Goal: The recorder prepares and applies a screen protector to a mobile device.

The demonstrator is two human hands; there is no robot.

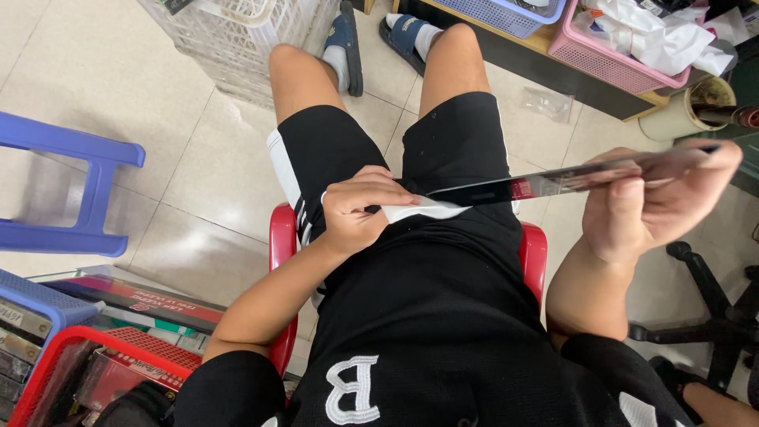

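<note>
I sit on a red plastic stool [282, 237] and look down at my lap. My right hand [656, 202] grips the end of a long, thin, flat dark strip [545, 183], seen edge-on, that reaches left across my lap. My left hand [360, 207] pinches a small white cloth or paper [419, 211] against the strip's left end. Both hands hover above my black shorts.
A blue plastic stool [71, 186] stands at the left. A white crate [237, 39] sits ahead by my feet. A pink basket [609, 63] and a blue basket [506, 14] rest on a low shelf. Red and blue baskets [55, 348] of packaged goods sit at the lower left. A black chair base [711, 316] is at the right.
</note>
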